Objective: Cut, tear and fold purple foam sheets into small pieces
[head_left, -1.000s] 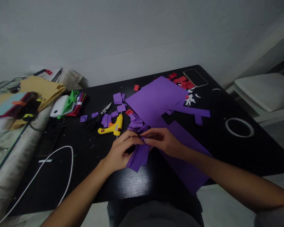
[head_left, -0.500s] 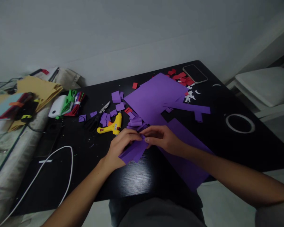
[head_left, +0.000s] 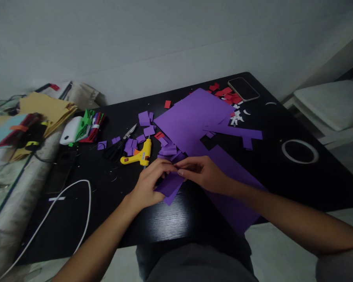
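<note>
Near the table's front edge, my left hand (head_left: 150, 183) is closed on a folded purple strip (head_left: 171, 185), which hangs toward the front. The fingertips of my right hand (head_left: 202, 172) pinch the strip's upper end, close to my left fingers. Beneath my right forearm lies a large purple sheet (head_left: 229, 168). Another purple sheet (head_left: 194, 113) is farther back. Just beyond my left hand are a yellow glue gun (head_left: 142, 153), black-handled scissors (head_left: 123, 143) and several small purple pieces (head_left: 168, 149).
On the black table (head_left: 106, 211) lie red scraps (head_left: 228, 94), white scraps (head_left: 237, 116), a phone (head_left: 243, 89), a white ring (head_left: 300, 151) and a white cable (head_left: 90, 203). Bundled strips (head_left: 91, 125) and brown envelopes (head_left: 44, 109) are at left.
The purple strip between my hands has shifted and folded over, so less of it shows beside my left palm. Both hands stay nearly in the same place.
</note>
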